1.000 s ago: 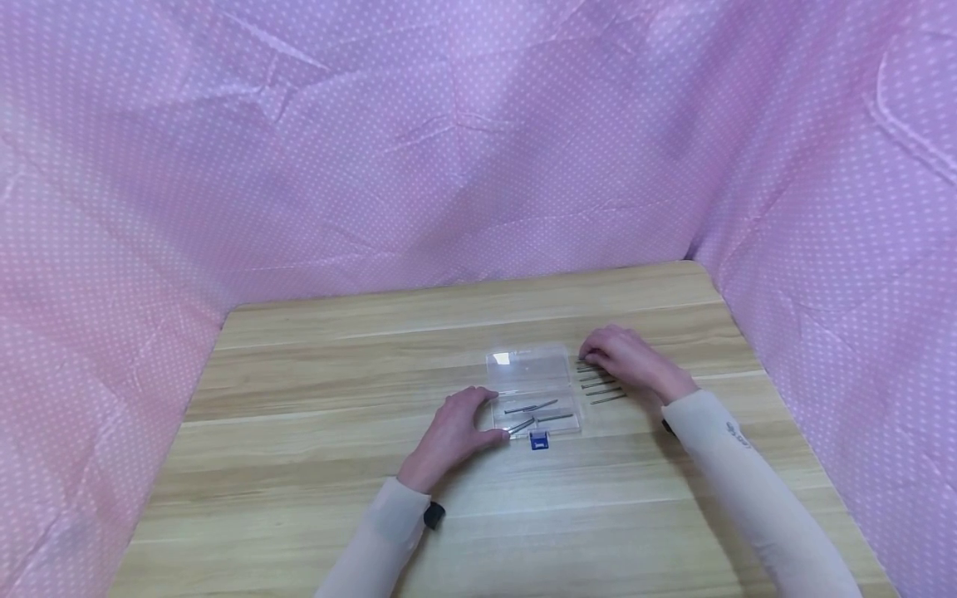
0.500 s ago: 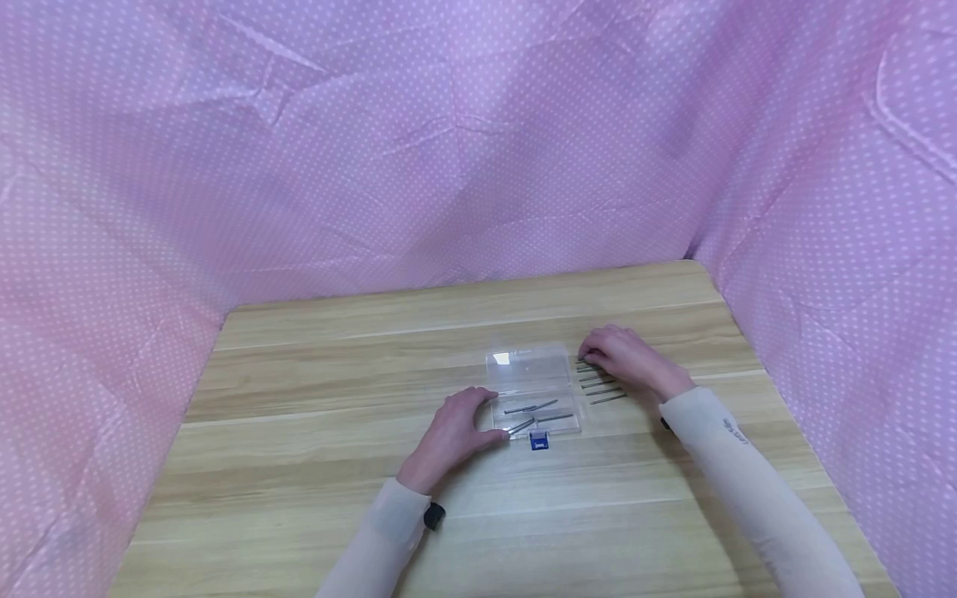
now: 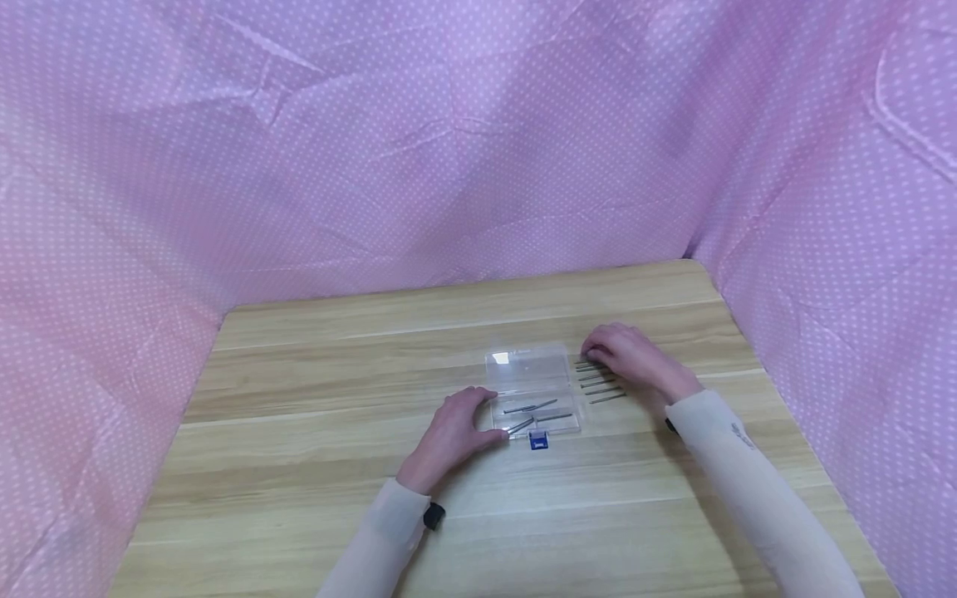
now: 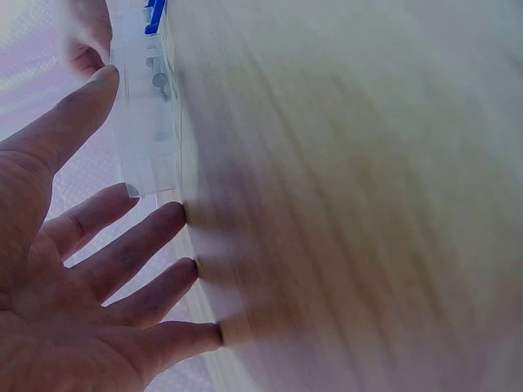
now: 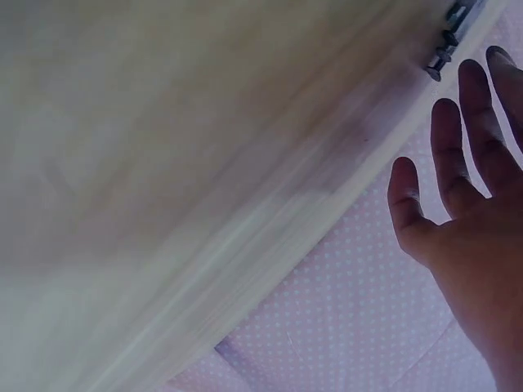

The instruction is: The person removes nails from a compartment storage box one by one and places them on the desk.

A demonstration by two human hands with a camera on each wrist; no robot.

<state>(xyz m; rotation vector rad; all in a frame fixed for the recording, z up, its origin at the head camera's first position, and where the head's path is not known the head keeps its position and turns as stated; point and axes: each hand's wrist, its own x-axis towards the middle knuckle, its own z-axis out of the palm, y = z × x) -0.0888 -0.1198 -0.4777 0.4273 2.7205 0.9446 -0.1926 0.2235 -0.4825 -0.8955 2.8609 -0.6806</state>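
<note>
Thumb and index finger of my left hand [image 3: 452, 428] touch the left end of a clear plastic box [image 3: 555, 400], the other fingers spread. In the left wrist view its fingertips [image 4: 189, 269] reach the tabletop beside the box [image 4: 147, 122]. The box's lid [image 3: 534, 370] lies back, and several long grey nails [image 3: 553, 417] lie loose inside. To its right, more nails [image 3: 607, 399] lie in a row on the table. My right hand [image 3: 631, 357] is bent over the far end of that row; whether it pinches a nail is hidden. The right wrist view shows flat-headed nails [image 5: 441, 61] near its fingers.
A blue latch [image 3: 538, 440] sticks out from the front of the box. The wooden table [image 3: 299, 440] extends to both sides and toward me. Pink dotted cloth [image 3: 359, 166] hangs behind it and along both sides.
My right hand has shifted very slightly to the right at the far end of the nail row. My left hand and the box have stayed in place.
</note>
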